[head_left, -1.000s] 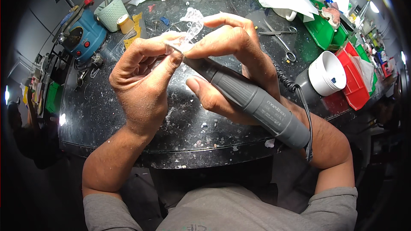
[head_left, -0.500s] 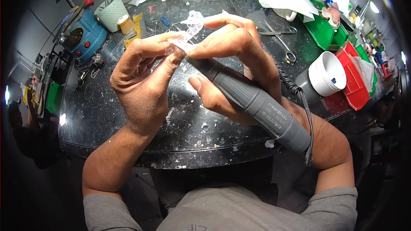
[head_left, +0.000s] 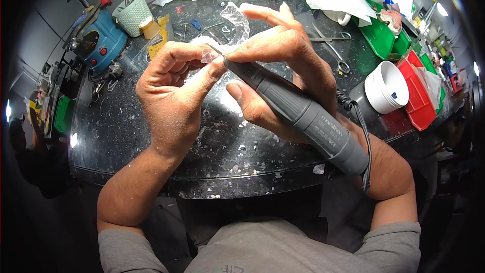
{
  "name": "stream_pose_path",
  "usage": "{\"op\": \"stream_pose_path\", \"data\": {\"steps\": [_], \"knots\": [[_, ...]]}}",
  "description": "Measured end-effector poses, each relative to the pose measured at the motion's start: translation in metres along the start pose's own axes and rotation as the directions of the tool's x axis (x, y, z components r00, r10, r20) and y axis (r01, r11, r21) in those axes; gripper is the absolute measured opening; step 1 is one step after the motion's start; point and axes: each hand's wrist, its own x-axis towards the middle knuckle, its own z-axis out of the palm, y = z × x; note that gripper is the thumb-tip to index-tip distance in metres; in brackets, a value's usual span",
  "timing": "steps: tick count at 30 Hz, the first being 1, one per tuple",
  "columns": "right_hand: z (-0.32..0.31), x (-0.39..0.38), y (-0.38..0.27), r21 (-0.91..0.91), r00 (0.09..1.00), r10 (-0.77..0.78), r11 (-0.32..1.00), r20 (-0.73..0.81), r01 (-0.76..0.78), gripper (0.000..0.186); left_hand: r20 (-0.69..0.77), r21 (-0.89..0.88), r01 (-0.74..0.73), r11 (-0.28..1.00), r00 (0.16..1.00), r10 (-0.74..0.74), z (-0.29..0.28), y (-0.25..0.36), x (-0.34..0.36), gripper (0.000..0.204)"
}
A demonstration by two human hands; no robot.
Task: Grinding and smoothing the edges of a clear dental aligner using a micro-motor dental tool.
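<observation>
A clear, U-shaped dental aligner (head_left: 242, 23) is pinched between the thumb and fingers of my left hand (head_left: 169, 91), its arch pointing away from me. My right hand (head_left: 290, 50) is wrapped round a dark grey rotary handpiece (head_left: 298, 106), fingers on top and thumb beneath. The slim tip of the handpiece reaches the aligner close to my left fingertips; whether it touches cannot be made out. A coiled black cord (head_left: 367, 146) runs from the tool's back end along my right forearm. Fine white dust covers my left hand.
White shavings litter the dark speckled tabletop (head_left: 242, 156). Scissors (head_left: 331, 48) lie to the right, near a white tub (head_left: 386, 88) and red (head_left: 419, 93) and green bins (head_left: 376, 30). On the left stand a blue machine (head_left: 101, 40) and a pale green basket of tools (head_left: 134, 17).
The aligner has turned, showing more of its arch upright beyond my fingers. Both hands and the handpiece have shifted slightly to the right.
</observation>
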Motion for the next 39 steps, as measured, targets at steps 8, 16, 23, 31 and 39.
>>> {"op": "stream_pose_path", "data": {"steps": [8, 16, 23, 31, 39], "knots": [[0.003, 0.002, 0.004, 0.046, 0.999, -0.037, 0.998, 0.004, 0.037, 0.038, -0.014, 0.049, 0.023, 0.999, 1.0, -0.023, -0.002, -0.002, 0.001, 0.015], [0.003, 0.003, 0.002, 0.068, 0.999, -0.049, 0.997, 0.004, 0.048, 0.04, 0.015, 0.054, -0.022, 0.998, 1.0, 0.021, -0.005, -0.005, 0.001, 0.022], [-0.001, 0.002, -0.004, 0.08, 0.996, -0.007, 0.997, 0.086, 0.0, 0.038, 0.026, 0.054, 0.002, 0.999, 1.0, -0.004, -0.005, -0.003, 0.001, 0.022], [0.001, 0.003, -0.003, 0.108, 0.996, -0.024, 0.994, 0.084, 0.015, 0.039, 0.024, 0.086, -0.07, 0.994, 0.997, 0.068, -0.006, -0.008, 0.002, 0.023], [-0.001, 0.003, -0.008, 0.05, 0.995, 0.005, 0.999, 0.102, -0.01, 0.038, 0.052, 0.108, -0.123, 0.986, 0.992, 0.118, -0.006, -0.009, 0.004, 0.021]]}}
